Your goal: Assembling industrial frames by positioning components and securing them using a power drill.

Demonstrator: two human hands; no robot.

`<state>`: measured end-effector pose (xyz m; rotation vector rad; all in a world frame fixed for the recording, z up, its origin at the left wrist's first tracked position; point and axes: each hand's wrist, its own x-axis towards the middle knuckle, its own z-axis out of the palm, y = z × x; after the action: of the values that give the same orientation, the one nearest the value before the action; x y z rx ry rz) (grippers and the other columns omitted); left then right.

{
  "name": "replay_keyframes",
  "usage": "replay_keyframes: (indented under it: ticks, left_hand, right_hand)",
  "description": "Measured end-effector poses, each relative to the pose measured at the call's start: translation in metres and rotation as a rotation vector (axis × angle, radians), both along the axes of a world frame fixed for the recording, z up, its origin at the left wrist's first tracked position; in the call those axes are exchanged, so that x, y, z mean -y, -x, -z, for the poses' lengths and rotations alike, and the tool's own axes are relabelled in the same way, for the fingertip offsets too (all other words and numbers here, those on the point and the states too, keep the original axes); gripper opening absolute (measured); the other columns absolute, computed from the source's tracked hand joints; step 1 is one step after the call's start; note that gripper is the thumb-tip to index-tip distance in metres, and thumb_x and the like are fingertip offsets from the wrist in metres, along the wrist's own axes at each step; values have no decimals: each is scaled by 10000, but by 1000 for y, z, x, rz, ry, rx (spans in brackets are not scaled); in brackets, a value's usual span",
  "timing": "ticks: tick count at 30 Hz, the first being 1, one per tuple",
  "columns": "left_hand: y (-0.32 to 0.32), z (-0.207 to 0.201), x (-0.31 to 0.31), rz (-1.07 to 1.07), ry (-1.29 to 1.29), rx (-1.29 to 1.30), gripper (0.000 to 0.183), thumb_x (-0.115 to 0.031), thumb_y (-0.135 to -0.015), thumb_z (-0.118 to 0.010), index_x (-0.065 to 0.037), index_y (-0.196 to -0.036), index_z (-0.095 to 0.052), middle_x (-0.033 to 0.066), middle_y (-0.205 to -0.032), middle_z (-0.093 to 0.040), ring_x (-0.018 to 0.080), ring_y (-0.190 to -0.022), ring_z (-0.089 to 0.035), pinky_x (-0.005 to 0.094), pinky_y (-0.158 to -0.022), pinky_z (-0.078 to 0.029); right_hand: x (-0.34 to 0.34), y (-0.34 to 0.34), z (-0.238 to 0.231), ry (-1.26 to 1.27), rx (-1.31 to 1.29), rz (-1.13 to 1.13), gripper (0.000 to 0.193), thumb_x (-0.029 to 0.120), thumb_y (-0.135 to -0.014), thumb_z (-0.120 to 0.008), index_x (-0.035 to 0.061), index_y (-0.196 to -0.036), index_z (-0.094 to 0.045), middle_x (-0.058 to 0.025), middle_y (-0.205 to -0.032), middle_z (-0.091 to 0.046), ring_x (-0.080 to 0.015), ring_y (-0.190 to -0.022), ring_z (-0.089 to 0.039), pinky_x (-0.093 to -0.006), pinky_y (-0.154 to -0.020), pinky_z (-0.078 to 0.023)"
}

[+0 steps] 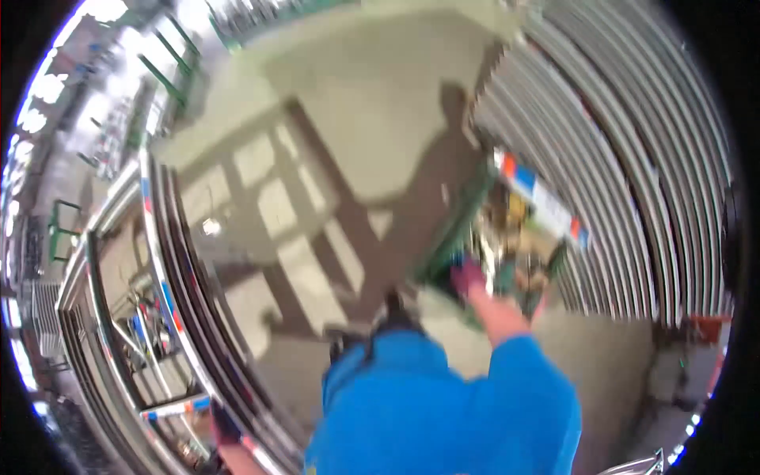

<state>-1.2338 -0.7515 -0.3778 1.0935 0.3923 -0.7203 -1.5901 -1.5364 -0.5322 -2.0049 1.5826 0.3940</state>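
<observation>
My right hand [469, 279], in a dark reddish glove, reaches over the near left side of a dark green bin [455, 233]. Brown and pale pieces [511, 218] fill the bin, too blurred to name. Motion smears the fingers, so whether they grip the bin or something in it does not show. At the lower left, my left hand [226, 427], in a dark glove, is against a stack of metal frames [178, 317] with red, white and blue bands. Its fingers are blurred and partly lost against the dark frames.
A banded white bar [542, 198] crosses the bin's far right side. Beyond it, long ribbed metal profiles [625, 150] line the right. Shadows of a frame and a person fall on the pale floor [356, 95]. Green stands [162, 79] are at the far left.
</observation>
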Motion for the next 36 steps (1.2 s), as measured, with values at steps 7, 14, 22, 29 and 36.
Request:
replay_keyframes:
  ticks: [7, 14, 22, 29, 36]
  left_hand:
    - [-6, 56, -38, -127, -282, 153, 529, -359, -1129, -436, -9, -1503, -569, 111, -1514, -561, 330, -1428, -439, 581, -1230, -225]
    - [4, 66, -46, -172, -335, 0, 499, -426, -1077, -613, -37, -1381, -684, 56, -1207, -719, 188, -1114, -628, 385, -973, -532]
    - [-59, 52, 3, -100, -506, 29, 674, -496, -939, -794, -15, -1394, -662, 82, -1103, -748, 189, -1022, -667, 376, -877, -557]
    - [13, 23, -1, -397, -710, 135, 539, -292, -955, -819, 57, -1320, -630, 135, -1213, -718, 206, -1044, -678, 334, -863, -556]
    - [3, -66, 126, -692, -1419, 1039, 713, -163, -855, -858, 82, -1447, -545, 252, -1441, -610, 398, -1360, -568, 465, -1182, -412]
  right_hand:
    - [-13, -2, 33, 51, -158, -78, 293, 290, -864, -701, 109, -1065, -814, -184, -1179, -775, -386, -1091, -748, -481, -927, -606]
    - [9, -7, 59, 48, -144, -2, 357, 357, -823, -738, 83, -1039, -814, -186, -1155, -778, -362, -1087, -750, -471, -921, -603]
    - [17, 7, 42, -29, -137, -76, 448, 375, -845, -695, 63, -1150, -796, -196, -1273, -742, -377, -1178, -717, -464, -992, -580]
    - [18, 11, 45, 114, -98, -83, 397, 352, -868, -681, 64, -1115, -797, -206, -1230, -754, -395, -1149, -725, -493, -1000, -578]
    - [14, 31, 35, 112, -167, -90, 367, 269, -912, -670, 55, -1199, -747, -216, -1276, -731, -414, -1144, -717, -508, -985, -577]
